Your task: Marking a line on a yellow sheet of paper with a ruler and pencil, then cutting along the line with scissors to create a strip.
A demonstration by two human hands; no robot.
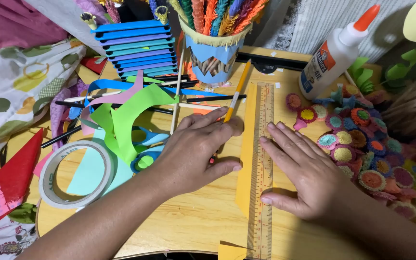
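A long clear ruler (264, 120) lies lengthwise over a strip of orange paper (244, 185) on the wooden board. My right hand (300, 173) presses flat on the ruler and paper, fingers spread. My left hand (196, 149) rests on the board just left of the strip, its fingers closed around a yellow pencil (238, 91) whose shaft points away toward the back. The pencil's tip is hidden under the hand.
Left: a tape roll (49, 180), blue-handled scissors (145, 161), green and blue paper scraps (126, 115), sticks. Back: a stack of folded blue paper (138, 48), a cup of paper rolls (215, 48), a glue bottle (333, 55). Several rolled paper flowers (362, 144) crowd the right.
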